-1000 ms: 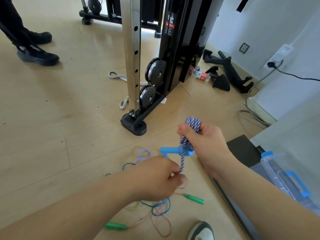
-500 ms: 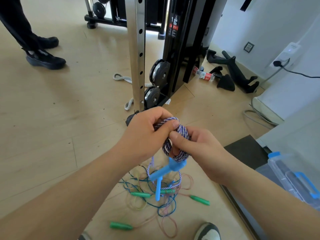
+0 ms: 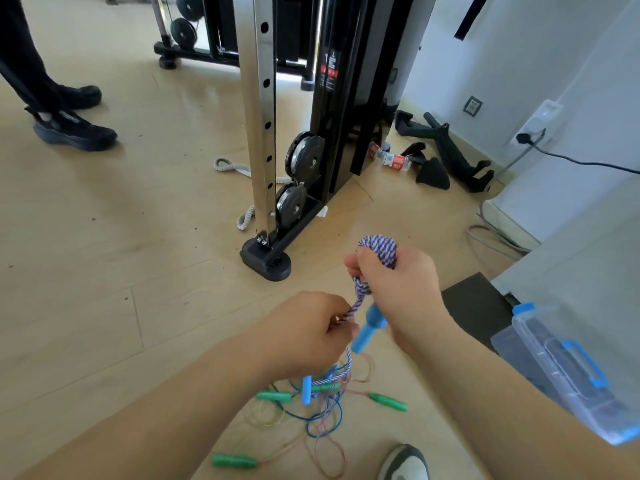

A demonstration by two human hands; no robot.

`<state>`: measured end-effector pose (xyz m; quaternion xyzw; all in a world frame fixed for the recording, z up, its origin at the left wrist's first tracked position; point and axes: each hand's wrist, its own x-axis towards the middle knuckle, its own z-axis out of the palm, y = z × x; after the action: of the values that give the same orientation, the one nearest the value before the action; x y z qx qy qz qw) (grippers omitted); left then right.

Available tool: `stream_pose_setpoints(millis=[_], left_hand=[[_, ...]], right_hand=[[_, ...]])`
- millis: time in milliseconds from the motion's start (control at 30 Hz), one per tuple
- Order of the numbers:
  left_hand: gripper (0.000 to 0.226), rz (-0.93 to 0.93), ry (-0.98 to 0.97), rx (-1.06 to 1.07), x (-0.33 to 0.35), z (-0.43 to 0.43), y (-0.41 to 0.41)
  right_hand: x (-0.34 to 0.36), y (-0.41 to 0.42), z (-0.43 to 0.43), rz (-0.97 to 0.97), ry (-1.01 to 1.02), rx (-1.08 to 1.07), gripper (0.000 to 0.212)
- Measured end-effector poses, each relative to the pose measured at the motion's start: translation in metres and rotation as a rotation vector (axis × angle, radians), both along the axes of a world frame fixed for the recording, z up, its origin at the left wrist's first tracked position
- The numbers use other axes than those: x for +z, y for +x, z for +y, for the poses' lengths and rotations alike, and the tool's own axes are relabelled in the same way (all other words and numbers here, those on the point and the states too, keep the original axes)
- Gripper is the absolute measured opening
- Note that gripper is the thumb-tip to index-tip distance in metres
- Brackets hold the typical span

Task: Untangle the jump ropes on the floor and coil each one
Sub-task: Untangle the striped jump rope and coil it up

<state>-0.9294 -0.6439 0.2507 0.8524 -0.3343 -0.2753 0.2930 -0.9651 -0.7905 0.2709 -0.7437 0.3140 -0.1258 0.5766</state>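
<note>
Jump rope point(image 3: 379, 250), striped, sat bundled in the gripping right hand point(image 3: 401, 289) over the floor tangle point(image 3: 322, 412), left hand point(image 3: 308, 332) pinching its loose strand just below; winding likely needed steady tension, wraps snug beside each other

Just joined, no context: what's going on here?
A person is coiling a purple-and-white jump rope. The right hand grips the wound bundle, one blue handle hanging below; the left hand pinches the free strand. Thin ropes with green handles lie tangled on the floor.
</note>
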Motion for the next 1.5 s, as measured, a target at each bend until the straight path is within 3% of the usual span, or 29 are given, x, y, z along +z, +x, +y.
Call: stream_pose_setpoints(millis=[167,300,433,500,567,700,833,933,1033,1167,1333,1433,1500], left_hand=[[0.025,0.025,-0.145,-0.018,0.028,0.023,0.003],[0.015,-0.055,-0.285,0.048,0.031,0.026,-0.003],[0.019,0.008,-0.427,0.066,0.030,0.028,0.003],[0.012,-0.068,-0.434,0.067,0.026,0.029,0.006],[0.014,-0.167,-0.423,0.116,0.024,0.030,0.012],[0.034,-0.043,-0.216,0.073,0.026,0.037,0.026],[0.017,0.038,-0.160,0.045,0.023,0.037,0.027],[0.014,0.003,-0.176,0.134,0.016,0.026,0.027],[0.015,0.112,-0.254,0.282,0.008,0.017,0.028],[0.026,0.180,-0.298,0.310,-0.003,0.008,0.019],[0.045,0.166,-0.350,0.321,-0.010,0.004,0.012],[0.044,0.166,-0.393,0.304,-0.011,0.005,0.013],[0.030,0.142,-0.387,0.257,-0.012,0.009,0.019]], right_hand=[[0.019,-0.007,0.007,-0.045,-0.285,0.083,0.015],[0.027,-0.011,0.023,-0.048,-0.354,0.135,0.020],[0.026,-0.013,0.032,-0.069,-0.065,0.101,0.029],[0.022,-0.012,0.032,-0.046,0.058,0.093,0.028],[0.017,-0.008,0.031,0.000,0.033,0.094,0.022],[0.006,0.004,0.011,0.054,-0.073,0.025,0.022],[-0.001,0.003,-0.021,0.122,0.000,-0.077,0.023],[0.000,0.001,-0.019,0.087,-0.010,0.027,0.026],[0.005,-0.001,-0.010,0.045,0.023,0.153,0.022],[0.012,-0.008,-0.003,0.001,0.380,0.324,0.013],[0.012,-0.013,-0.007,-0.040,0.642,0.307,0.016],[0.010,-0.018,-0.007,-0.047,0.671,0.389,0.019],[0.008,-0.020,-0.003,0.010,0.594,0.484,0.018]])
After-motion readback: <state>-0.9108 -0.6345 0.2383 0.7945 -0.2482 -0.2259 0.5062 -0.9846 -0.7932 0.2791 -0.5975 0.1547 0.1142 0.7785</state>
